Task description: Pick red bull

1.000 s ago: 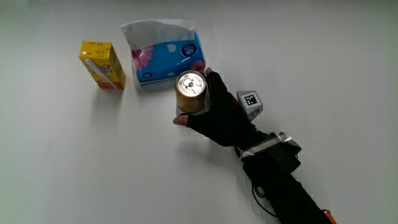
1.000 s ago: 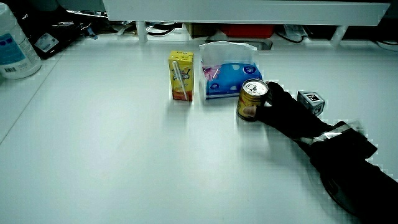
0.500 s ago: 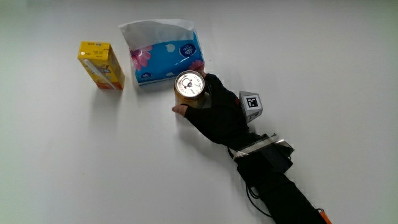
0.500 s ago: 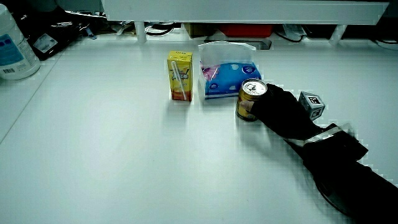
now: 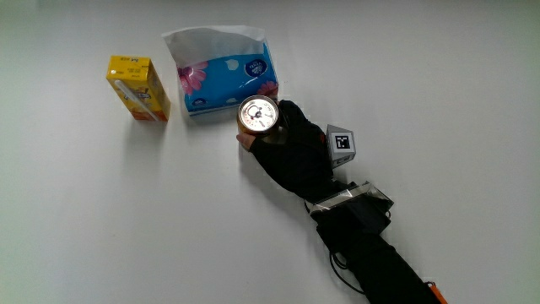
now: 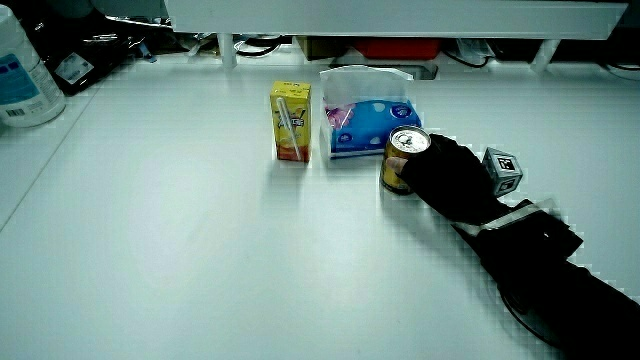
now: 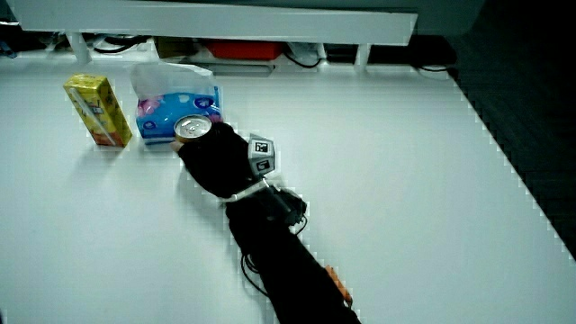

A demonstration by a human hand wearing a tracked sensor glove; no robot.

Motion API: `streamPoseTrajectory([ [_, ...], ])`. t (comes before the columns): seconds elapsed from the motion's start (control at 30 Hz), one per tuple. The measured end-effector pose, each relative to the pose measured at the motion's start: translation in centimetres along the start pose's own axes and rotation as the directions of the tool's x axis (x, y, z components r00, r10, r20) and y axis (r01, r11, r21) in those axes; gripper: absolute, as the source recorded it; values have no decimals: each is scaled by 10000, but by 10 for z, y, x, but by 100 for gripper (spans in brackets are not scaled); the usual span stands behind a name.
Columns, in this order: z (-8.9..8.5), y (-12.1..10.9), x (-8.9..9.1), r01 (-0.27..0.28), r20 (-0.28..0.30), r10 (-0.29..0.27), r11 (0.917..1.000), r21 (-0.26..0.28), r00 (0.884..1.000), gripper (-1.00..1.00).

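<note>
A gold can with a silver top [image 5: 257,116] stands upright on the white table, just nearer to the person than the blue tissue pack [image 5: 226,79]. The gloved hand [image 5: 287,152] is wrapped around the can's side, with the thumb showing at its base. Both side views show the can [image 6: 403,157] [image 7: 192,130] held in the hand [image 6: 447,178] [image 7: 214,157]. The patterned cube [image 5: 341,144] sits on the back of the hand.
A yellow juice carton [image 5: 139,88] stands beside the tissue pack. A large white bottle [image 6: 22,70] stands near the table's edge in a side view. A low partition [image 6: 400,18] runs along the table, with cables under it.
The hand has closed further around the can and nudged it slightly toward the tissue pack. The forearm has shifted a little with it.
</note>
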Motion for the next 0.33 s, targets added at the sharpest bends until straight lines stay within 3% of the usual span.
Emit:
streamPoseTrajectory([
  [0.17,7,0,-11,-362,-88,360,9991,-221,9993,100],
  [0.23,13,2,-13,-793,-369,781,9963,-320,9963,100],
  [0.33,21,-4,-37,-846,-627,815,9952,-486,9947,100],
])
